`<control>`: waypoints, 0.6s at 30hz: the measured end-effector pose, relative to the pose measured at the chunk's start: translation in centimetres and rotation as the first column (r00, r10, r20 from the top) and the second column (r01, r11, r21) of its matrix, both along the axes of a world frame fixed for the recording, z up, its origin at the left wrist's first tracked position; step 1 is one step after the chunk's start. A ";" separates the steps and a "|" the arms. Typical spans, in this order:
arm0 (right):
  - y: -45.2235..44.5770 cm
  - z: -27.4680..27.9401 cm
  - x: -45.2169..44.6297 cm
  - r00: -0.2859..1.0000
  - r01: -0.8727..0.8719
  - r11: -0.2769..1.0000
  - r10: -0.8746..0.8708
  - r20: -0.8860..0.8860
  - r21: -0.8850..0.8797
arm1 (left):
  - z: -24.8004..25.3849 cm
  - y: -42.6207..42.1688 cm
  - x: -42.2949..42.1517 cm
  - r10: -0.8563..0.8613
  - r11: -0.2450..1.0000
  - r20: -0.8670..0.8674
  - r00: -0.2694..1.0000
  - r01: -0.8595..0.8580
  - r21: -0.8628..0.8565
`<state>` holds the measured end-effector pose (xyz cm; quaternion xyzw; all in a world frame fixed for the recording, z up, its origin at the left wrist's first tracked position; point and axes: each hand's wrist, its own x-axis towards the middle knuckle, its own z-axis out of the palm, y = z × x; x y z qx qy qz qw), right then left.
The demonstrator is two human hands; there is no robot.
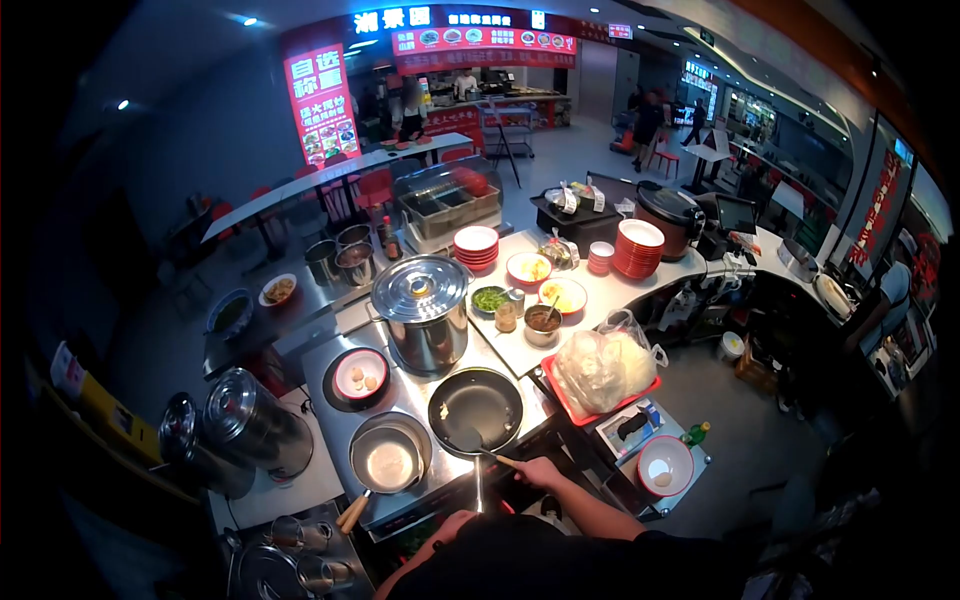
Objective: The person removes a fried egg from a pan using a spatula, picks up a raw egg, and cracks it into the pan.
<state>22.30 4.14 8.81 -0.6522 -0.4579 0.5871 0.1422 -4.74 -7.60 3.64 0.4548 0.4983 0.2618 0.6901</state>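
A black frying pan (492, 402) sits on the stove, with a small pale piece of food near its left inner wall. My right hand (540, 473) is closed round the handle of a spatula (466, 437), whose dark blade rests in the pan. At the lower end of the pan's handle (478, 492), my left hand (456, 525) is closed, its fingers partly hidden. Left of the pan, a saucepan (388, 464) with wooden handles stands on the stove. Behind that is a red-rimmed bowl (360, 374) holding several eggs. A tall lidded steel pot (422, 325) stands behind the pan.
On the counter are greens (489, 300), a sauce pot (543, 322) with a spoon, stacked red bowls (638, 248) and a red tray (655, 388) under a bulging plastic bag (604, 365). A white bowl (665, 466) stands at right. Lidded steel containers (258, 425) stand left.
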 end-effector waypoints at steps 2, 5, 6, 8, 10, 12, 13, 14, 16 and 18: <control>-0.1 -0.1 0.0 1.000 0.006 1.000 -0.006 -0.009 0.003 | -0.3 0.1 -0.1 -0.013 1.000 -0.011 1.000 0.013 -0.011; 0.2 -0.1 0.2 1.000 0.019 1.000 -0.019 -0.022 0.009 | -0.9 0.5 0.0 0.009 1.000 -0.050 0.999 -0.010 -0.023; 0.3 0.6 0.4 1.000 0.018 1.000 -0.018 -0.014 0.013 | -1.3 0.7 0.3 0.023 0.999 -0.065 0.998 -0.025 -0.026; 0.8 0.4 1.0 1.000 -0.017 0.999 0.016 0.024 0.043 | -3.9 0.9 0.5 0.052 0.957 -0.128 0.990 -0.013 0.290; 1.8 -0.3 1.6 0.994 -0.085 0.992 0.078 0.080 0.092 | -6.2 1.4 0.7 0.108 0.951 -0.141 0.984 -0.061 0.303; 2.2 0.1 2.5 0.988 -0.114 0.979 0.094 0.120 0.171 | -7.4 2.7 1.2 0.165 0.986 -0.125 0.978 -0.164 0.017; 2.4 0.8 2.7 0.985 -0.128 0.969 0.100 0.139 0.210 | -7.6 3.3 1.4 0.133 0.990 -0.146 0.980 -0.139 -0.038; 2.8 1.2 3.0 0.981 -0.139 0.953 0.095 0.169 0.269 | -7.8 3.8 1.4 0.103 0.989 -0.166 0.981 -0.119 -0.093; 3.9 1.6 3.6 0.970 -0.171 0.909 0.087 0.229 0.380 | -8.9 4.5 1.5 0.105 0.984 -0.133 0.986 -0.122 -0.128; 5.1 2.2 4.1 0.968 -0.175 0.882 0.073 0.240 0.437 | -17.0 5.2 0.6 0.167 0.977 0.006 0.986 -0.164 -0.137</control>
